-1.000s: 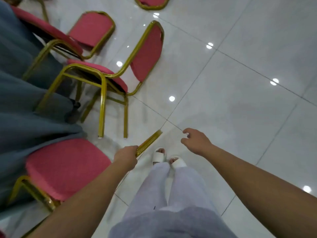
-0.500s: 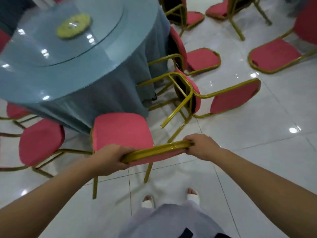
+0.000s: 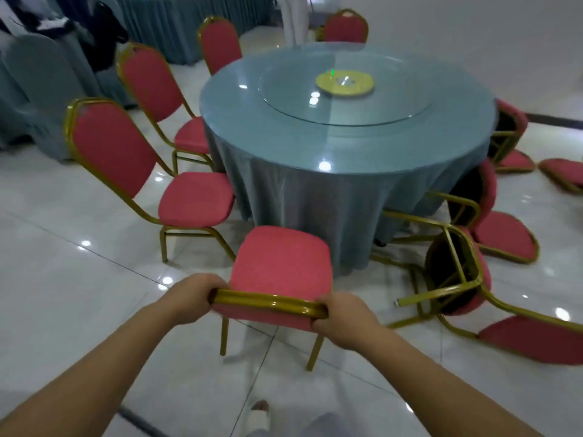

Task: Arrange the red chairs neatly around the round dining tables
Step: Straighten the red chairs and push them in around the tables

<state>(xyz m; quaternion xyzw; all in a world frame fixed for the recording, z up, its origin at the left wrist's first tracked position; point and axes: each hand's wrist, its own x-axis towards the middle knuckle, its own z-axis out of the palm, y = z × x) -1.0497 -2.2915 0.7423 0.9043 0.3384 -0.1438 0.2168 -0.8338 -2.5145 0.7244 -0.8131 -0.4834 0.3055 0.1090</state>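
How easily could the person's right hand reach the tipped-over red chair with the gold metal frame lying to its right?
Probably yes, once freed. The right hand grips the backrest rail of the upright red padded chair; the tipped-over red chair lies close by on floor, nothing between, though stooping seems needed.

Upright red chairs (image 3: 195,198): five. Toppled chairs (image 3: 501,234), right: four. Round table (image 3: 315,184): one. Glass turntable (image 3: 284,96): one.

upright red chair (image 3: 280,263) facing round table (image 3: 347,143)
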